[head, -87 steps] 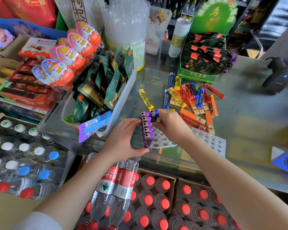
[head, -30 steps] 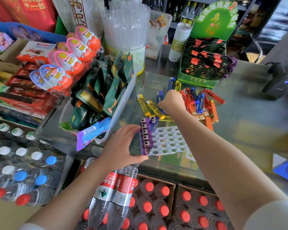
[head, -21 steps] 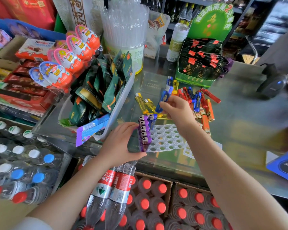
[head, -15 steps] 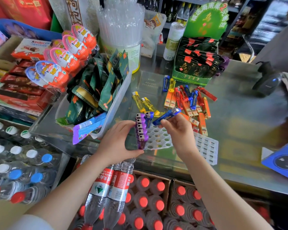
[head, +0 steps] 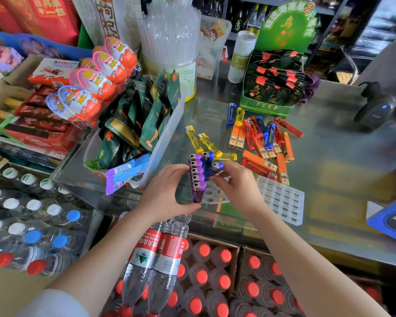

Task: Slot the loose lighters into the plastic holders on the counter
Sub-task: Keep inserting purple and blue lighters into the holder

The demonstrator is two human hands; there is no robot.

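Progress is early, by my reading: one row of purple lighters [head: 196, 177] stands filled along the left edge of the near holder [head: 215, 195], and one blue lighter [head: 208, 156] sits in the next row. Most sockets in that holder are vacant. The second holder [head: 281, 200], just to its right on the counter [head: 343, 179], holds nothing that I can see.

Left hand [head: 167, 191] grips the left side of the near holder, fingers curled around the purple row. Right hand [head: 238, 181] pinches another blue lighter [head: 216, 168], tilted, over the second row and not yet seated as far as I can judge.

Remaining stock lies loose on the counter beyond the holders: yellow lighters [head: 204, 141] nearest, then a mixed pile of orange, red and blue lighters [head: 265, 139].

A clear bin [head: 169, 133] to the left contains green snack packets [head: 146, 115].
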